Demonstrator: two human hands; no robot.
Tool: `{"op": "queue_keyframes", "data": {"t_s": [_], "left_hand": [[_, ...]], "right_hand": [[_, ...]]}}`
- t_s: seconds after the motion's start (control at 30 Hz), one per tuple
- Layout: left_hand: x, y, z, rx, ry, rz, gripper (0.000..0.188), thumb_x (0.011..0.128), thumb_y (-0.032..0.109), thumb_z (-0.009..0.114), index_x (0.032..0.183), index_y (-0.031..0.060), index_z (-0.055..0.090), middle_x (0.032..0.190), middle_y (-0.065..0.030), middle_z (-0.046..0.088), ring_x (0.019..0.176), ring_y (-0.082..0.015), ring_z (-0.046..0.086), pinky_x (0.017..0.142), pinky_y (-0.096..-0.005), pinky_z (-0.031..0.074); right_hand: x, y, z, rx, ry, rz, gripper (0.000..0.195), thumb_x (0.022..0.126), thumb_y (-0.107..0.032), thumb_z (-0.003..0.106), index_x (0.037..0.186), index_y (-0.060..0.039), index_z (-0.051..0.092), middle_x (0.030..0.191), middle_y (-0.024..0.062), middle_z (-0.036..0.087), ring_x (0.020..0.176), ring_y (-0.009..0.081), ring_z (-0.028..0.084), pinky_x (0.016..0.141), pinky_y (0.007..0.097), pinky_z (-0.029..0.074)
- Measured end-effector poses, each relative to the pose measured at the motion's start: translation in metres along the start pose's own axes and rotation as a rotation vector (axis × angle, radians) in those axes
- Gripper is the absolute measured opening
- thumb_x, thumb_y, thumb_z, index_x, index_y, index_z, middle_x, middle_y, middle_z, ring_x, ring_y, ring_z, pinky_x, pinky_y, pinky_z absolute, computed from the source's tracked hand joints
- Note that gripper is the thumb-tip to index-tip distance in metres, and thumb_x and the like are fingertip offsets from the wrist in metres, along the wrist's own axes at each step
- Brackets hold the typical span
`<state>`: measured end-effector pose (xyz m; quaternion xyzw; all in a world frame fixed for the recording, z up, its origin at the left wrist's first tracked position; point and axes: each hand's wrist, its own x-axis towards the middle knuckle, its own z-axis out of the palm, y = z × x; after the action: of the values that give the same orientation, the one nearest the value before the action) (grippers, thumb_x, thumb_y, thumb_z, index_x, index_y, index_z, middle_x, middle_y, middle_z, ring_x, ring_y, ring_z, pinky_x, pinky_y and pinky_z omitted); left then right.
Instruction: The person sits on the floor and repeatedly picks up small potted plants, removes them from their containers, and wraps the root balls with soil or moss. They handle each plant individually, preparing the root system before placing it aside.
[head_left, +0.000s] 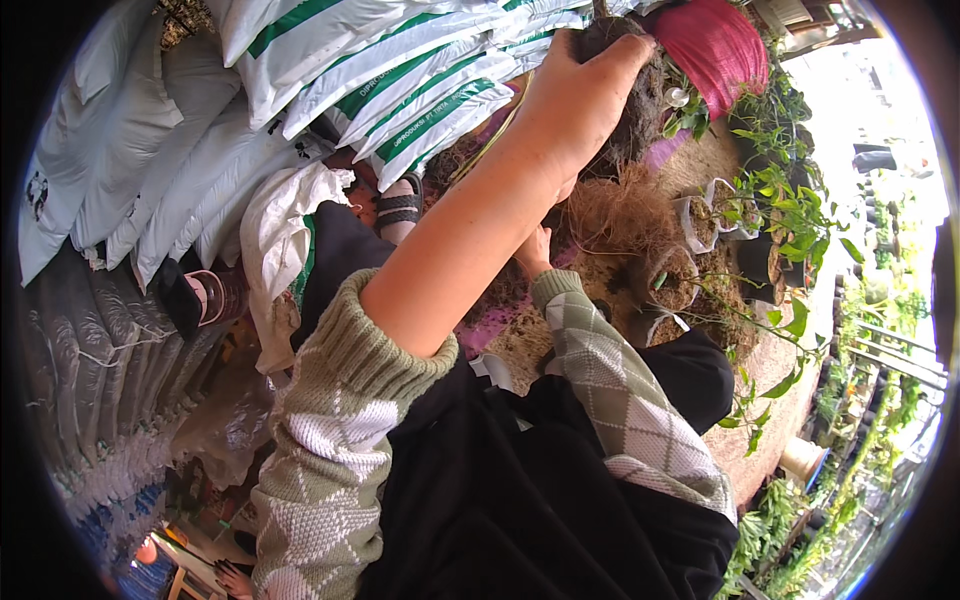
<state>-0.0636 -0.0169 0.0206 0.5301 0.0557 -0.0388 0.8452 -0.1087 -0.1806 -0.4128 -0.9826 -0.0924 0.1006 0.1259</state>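
Observation:
My left hand (581, 105) reaches far forward and grips a dark, soil-covered root clump (637, 124), with a thin stem rising from it at the top edge. Below it spreads a tangle of brown fibrous roots (619, 214). My right hand (534, 251) is lower, near these fibres and the soil. My left forearm covers most of it, so its fingers and anything in them are hidden. Purple sheeting (484, 334) shows under the loose soil between my legs.
White sacks with green stripes (442, 124) are stacked ahead and left. Bundled clear plastic bags (90, 352) lie left, near a pink-tinted bottle (217, 296). A red sack (712, 52) and leafy potted plants (799, 202) stand right. Another person's hand (234, 579) shows bottom left.

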Motion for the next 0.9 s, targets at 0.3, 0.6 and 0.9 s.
{"op": "queue_keyframes", "data": {"t_s": [0.3, 0.6, 0.9], "left_hand": [[0.005, -0.005, -0.007, -0.004, -0.162, 0.002, 0.072, 0.081, 0.057, 0.057, 0.135, 0.0104, 0.046, 0.141, -0.0181, 0.042, 0.134, -0.0307, 0.034, 0.106, -0.0538, 0.024], [-0.008, 0.0, 0.003, 0.088, -0.066, -0.079, 0.086, 0.078, 0.065, 0.054, 0.144, 0.0132, 0.034, 0.153, -0.0215, 0.02, 0.141, -0.0395, 0.015, 0.104, -0.0654, 0.015], [-0.006, -0.007, 0.007, 0.0, -0.122, -0.03, 0.067, 0.085, 0.052, 0.054, 0.134, 0.0066, 0.046, 0.135, -0.0172, 0.047, 0.127, -0.0273, 0.042, 0.106, -0.0459, 0.028]], "right_hand": [[-0.008, 0.006, 0.001, 0.213, 0.024, 0.141, 0.042, 0.076, -0.02, 0.072, 0.113, -0.0078, 0.056, 0.099, 0.0142, 0.064, 0.095, 0.0324, 0.061, 0.083, 0.0475, 0.044], [-0.018, 0.03, -0.019, 0.586, 0.012, 0.389, 0.046, 0.077, -0.026, 0.073, 0.115, -0.0017, 0.062, 0.101, 0.0187, 0.067, 0.093, 0.0321, 0.065, 0.081, 0.0421, 0.05], [-0.036, 0.02, 0.002, 0.341, -0.019, 0.095, 0.069, 0.074, -0.024, 0.075, 0.132, -0.006, 0.042, 0.12, 0.0178, 0.056, 0.113, 0.0355, 0.053, 0.092, 0.0453, 0.045]]}}
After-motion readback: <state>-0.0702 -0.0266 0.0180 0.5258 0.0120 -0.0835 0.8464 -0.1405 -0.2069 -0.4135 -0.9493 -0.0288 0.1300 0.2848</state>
